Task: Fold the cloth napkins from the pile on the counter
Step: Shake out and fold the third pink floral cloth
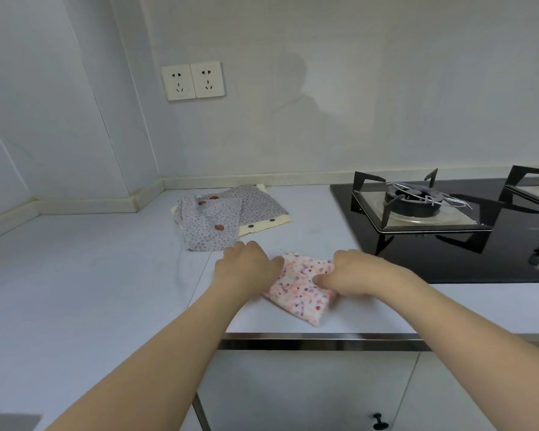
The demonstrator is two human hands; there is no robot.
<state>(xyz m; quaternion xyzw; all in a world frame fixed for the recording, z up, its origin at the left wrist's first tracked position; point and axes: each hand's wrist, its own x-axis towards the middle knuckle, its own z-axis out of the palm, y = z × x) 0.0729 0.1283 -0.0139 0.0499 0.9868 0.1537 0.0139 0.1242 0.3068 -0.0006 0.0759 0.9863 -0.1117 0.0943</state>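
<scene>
Small pink spotted cloth napkin (299,287) lies folded near the pale counter's (106,275) front edge. Left hand (249,267) presses flat on its 9 o'clock side, fingers straight. Right hand (352,273) curls on its 3 o'clock edge; pinching or not, can't tell. Tip: line up corners, then press. Grey dotted cloth pile (221,219) waits at 11 o'clock. Fingertips & napkin's far corners are hidden.

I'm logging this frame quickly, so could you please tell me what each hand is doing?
Left hand: open, fingers flat on the pink napkin.
Right hand: fingers curled, pinching the pink napkin.
</scene>
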